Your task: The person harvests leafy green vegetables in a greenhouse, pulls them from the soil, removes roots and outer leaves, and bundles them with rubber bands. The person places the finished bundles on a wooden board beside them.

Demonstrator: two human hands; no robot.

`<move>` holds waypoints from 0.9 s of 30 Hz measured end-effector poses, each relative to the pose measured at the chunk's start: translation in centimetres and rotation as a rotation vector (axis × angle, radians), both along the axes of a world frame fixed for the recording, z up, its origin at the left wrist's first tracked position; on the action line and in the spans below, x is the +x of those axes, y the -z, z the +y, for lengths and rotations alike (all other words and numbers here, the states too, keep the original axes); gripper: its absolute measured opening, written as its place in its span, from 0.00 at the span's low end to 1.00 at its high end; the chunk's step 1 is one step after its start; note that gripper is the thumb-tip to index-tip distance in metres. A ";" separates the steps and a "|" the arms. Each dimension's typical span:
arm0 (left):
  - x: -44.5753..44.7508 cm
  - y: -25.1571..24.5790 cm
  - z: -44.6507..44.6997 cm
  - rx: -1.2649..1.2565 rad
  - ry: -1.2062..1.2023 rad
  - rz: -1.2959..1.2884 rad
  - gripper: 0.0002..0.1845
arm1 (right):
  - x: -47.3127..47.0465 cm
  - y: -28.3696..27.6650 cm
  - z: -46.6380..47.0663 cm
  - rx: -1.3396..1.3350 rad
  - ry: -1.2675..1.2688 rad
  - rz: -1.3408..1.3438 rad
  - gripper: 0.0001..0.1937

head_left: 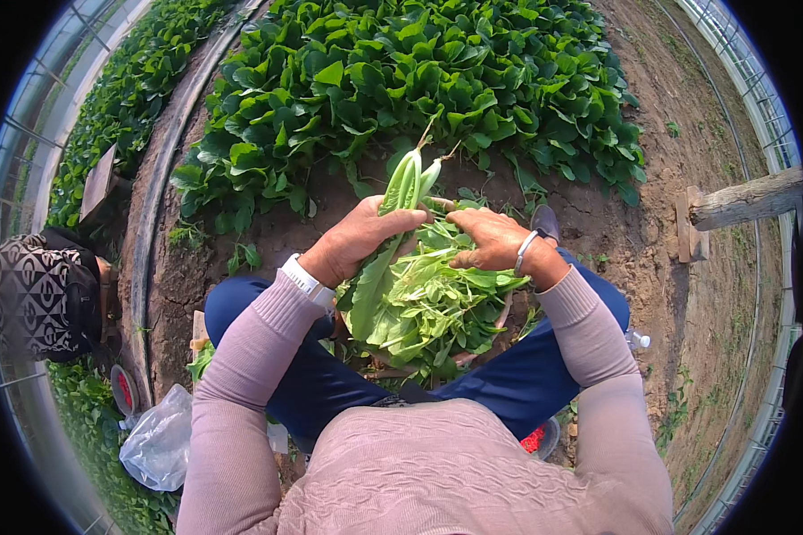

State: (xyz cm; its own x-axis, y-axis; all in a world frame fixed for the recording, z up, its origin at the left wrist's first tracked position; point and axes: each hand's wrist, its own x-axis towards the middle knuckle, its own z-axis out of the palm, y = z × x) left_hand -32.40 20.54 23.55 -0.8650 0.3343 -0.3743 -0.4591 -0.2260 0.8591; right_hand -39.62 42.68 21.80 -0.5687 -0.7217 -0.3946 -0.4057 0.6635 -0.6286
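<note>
My left hand (375, 231) is closed around a small bunch of leafy greens (401, 184). The pale stems and thin roots point up and away from me, while the long leaves (373, 294) hang down below my palm. My right hand (492, 241) is just to the right, thumb and fingers apart, with nothing seen in its grip. Its fingertips come close to my left hand; whether they touch is hidden. Beneath both hands, between my knees, lies a heap of loose green leaves and stems (435, 301) in a shallow container, whose rim (505, 314) shows at the right.
A dense bed of leafy plants (428, 73) grows ahead. Someone in patterned clothing (37, 294) is at far left. A clear plastic bag (160, 441) and a bowl of red bits (124, 388) lie left; another bowl (549, 438) is by my right hip. A wooden post (746, 200) stands right.
</note>
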 end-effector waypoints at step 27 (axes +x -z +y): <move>-0.9 1.7 2.9 -0.048 -0.009 0.322 0.09 | -1.9 -2.2 -2.5 -0.807 0.322 -0.249 0.03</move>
